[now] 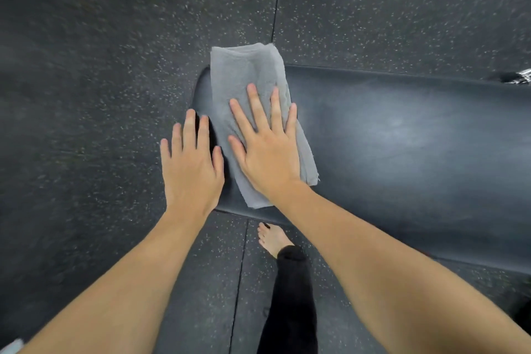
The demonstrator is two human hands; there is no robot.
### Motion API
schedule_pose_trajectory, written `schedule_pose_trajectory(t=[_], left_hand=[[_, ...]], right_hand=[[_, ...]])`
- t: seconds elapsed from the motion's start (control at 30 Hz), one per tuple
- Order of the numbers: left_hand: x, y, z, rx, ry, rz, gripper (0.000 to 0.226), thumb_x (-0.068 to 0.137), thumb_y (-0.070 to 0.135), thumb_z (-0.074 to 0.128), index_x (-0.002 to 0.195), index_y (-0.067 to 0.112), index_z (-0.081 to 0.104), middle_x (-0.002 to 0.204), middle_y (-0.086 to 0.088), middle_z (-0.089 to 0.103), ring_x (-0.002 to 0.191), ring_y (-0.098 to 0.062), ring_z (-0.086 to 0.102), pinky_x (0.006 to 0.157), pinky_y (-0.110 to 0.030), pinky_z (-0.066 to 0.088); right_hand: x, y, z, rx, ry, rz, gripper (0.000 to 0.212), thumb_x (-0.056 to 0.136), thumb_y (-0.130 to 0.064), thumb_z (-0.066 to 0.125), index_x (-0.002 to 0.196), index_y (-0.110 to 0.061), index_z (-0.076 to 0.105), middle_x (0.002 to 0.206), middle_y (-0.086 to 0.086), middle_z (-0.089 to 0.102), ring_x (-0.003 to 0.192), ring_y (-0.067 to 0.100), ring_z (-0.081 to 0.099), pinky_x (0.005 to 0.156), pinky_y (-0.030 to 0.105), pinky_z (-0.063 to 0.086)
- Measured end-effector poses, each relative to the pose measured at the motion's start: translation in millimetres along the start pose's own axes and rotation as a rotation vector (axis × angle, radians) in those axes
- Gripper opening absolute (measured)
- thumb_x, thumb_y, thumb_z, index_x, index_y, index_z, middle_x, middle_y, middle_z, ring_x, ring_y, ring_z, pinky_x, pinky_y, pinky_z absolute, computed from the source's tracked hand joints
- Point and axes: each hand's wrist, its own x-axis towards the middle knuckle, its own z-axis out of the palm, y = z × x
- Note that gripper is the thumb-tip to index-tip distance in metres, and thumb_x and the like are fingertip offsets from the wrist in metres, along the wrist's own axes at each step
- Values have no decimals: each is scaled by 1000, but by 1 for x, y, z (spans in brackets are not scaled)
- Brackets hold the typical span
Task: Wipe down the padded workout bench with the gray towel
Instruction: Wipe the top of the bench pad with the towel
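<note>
The black padded bench [402, 152] runs from the middle of the view out to the right. A folded gray towel [247, 75] lies across its rounded left end, its far edge hanging past the pad. My right hand [267, 149] presses flat on the towel, fingers spread. My left hand [191, 164] rests flat with fingers apart at the bench's left edge, just beside the towel and holding nothing.
Dark speckled rubber floor tiles [100, 52] surround the bench. My bare foot [273, 238] and black trouser leg stand on the floor close to the bench's near edge. A shiny metal part [521, 76] shows at the far right.
</note>
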Motion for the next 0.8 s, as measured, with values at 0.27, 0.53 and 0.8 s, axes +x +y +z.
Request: schedule_pose_trajectory(t=[0.27,0.53,0.8], left_hand=[[24,-43,-9,-220,192,-43,50,102,12,40,150,2,43,159,-17,42,141,-34,46,114,-51,39],[35,-28,-28,-304,227,44,47,106,17,40,151,3,43,161,-16,39,147,-30,40,120,-50,34],[41,24,-10,-363,112,199,48,107,21,41,151,2,43,162,-19,35,149,-35,35,121,-53,28]], right_hand=[[91,-51,0,-33,-35,78,56,108,-48,20,161,-30,21,172,5,11,158,37,5,125,63,4],[-38,-80,33,22,-7,-78,62,106,-44,41,161,-23,20,170,2,19,159,35,5,126,60,9],[-152,48,16,-160,31,185,55,110,-45,24,162,-32,16,171,-3,11,159,29,4,126,58,12]])
